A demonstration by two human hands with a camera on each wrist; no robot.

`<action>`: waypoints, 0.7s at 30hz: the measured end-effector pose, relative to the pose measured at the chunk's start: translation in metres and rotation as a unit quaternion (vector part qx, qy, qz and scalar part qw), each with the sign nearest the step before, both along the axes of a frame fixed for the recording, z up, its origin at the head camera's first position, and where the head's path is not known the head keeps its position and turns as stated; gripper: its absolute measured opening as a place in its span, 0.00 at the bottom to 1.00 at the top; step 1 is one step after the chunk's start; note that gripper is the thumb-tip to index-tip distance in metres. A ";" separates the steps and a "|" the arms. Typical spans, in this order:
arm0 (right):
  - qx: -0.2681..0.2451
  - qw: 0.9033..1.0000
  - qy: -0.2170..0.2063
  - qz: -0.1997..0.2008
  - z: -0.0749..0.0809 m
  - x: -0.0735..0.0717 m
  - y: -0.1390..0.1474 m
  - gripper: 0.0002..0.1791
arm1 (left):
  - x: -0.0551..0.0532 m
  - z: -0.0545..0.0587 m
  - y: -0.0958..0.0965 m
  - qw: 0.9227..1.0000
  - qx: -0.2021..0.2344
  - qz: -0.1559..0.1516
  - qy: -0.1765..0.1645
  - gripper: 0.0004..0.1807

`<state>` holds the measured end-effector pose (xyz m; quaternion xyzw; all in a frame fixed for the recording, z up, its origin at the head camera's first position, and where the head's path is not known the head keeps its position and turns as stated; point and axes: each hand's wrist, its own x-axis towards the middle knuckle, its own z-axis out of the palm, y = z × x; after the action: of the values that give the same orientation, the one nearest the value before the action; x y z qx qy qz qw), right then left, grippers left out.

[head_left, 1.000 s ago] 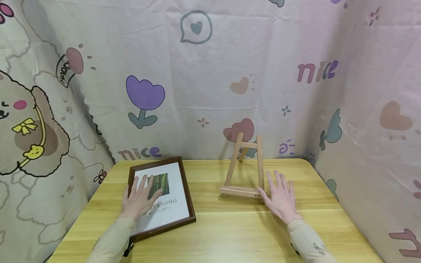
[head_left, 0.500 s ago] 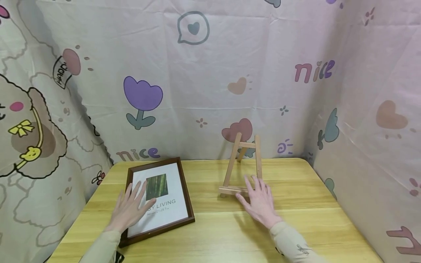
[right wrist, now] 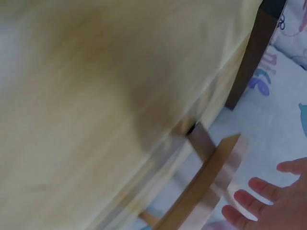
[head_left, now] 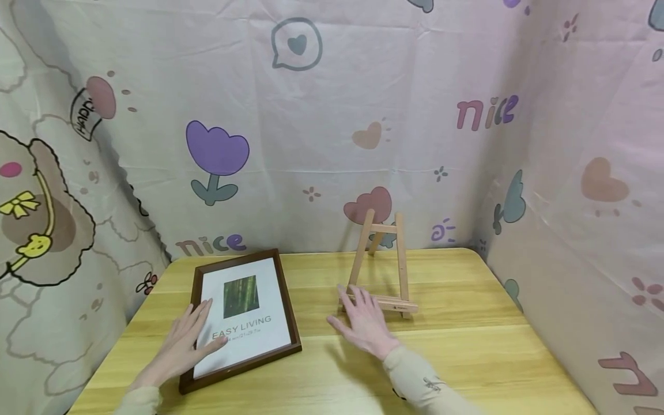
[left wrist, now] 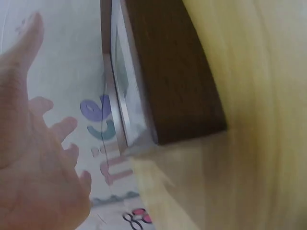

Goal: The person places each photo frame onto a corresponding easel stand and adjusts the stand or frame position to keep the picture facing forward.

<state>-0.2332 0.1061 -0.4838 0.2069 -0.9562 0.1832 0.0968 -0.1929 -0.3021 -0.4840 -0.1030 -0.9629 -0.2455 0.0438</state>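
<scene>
A brown picture frame (head_left: 295, 325) lies flat at the left of the table, its white insert bearing a green forest picture and the words "EASY LIVING". My left hand (head_left: 173, 349) hovers over its left edge, fingers extended; in the left wrist view a gap shows between that hand (left wrist: 41, 163) and the dark side of the frame (left wrist: 172, 72). Right of centre stands a small wooden easel (head_left: 403, 259). My right hand (head_left: 365, 325), fingers spread, overlaps the left end of its ledge. Beside the easel's ledge (right wrist: 204, 189) in the right wrist view, the hand (right wrist: 273, 203) holds nothing.
The light wood table (head_left: 321, 380) reaches back to a printed cloth (head_left: 301, 115) hanging behind and along both sides. A shadow from the right arm falls across the table in front of the easel.
My right hand has moved left along the easel's ledge, from its right end to its left. My left hand has drawn back toward the frame's lower left edge, uncovering the lettering.
</scene>
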 end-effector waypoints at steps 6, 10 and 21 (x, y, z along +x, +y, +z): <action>-0.008 0.999 -0.023 0.038 -0.003 -0.002 -0.023 0.43 | 0.008 -0.008 -0.015 1.000 0.024 0.000 -0.016 0.67; -0.006 0.998 -0.024 0.050 -0.006 -0.002 -0.037 0.43 | 0.012 -0.010 -0.023 0.996 0.049 0.001 -0.070 0.69; -0.081 0.975 -0.195 0.074 -0.013 -0.006 -0.060 0.50 | 0.015 -0.015 -0.036 0.972 0.107 0.016 -0.206 0.69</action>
<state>-0.2396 0.0460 -0.4972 0.2287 -0.9206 0.3038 -0.0891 -0.1775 -0.3379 -0.4991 -0.0293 -0.9208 -0.3623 -0.1411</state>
